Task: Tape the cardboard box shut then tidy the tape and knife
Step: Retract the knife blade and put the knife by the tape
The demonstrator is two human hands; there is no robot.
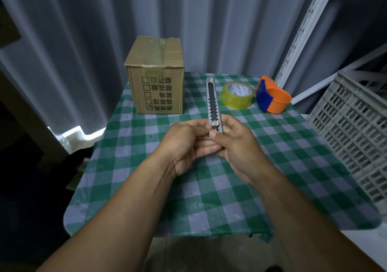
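Observation:
A closed cardboard box (156, 77) with clear tape across its top seam stands at the back left of the table. Both hands hold a silver utility knife (212, 102) upright over the table's middle. My left hand (186, 144) grips its lower end from the left. My right hand (236, 146) grips it from the right, thumb just below the slider wheel. No blade shows at the tip. A roll of clear tape (237, 96) lies flat right of the knife. An orange and blue tape dispenser (272, 97) sits beside the roll.
The table carries a green and white checked cloth (209, 198). A grey slatted plastic crate (354, 129) stands at the right edge. Grey curtains hang behind, and a white perforated rail (303, 31) leans at the back right.

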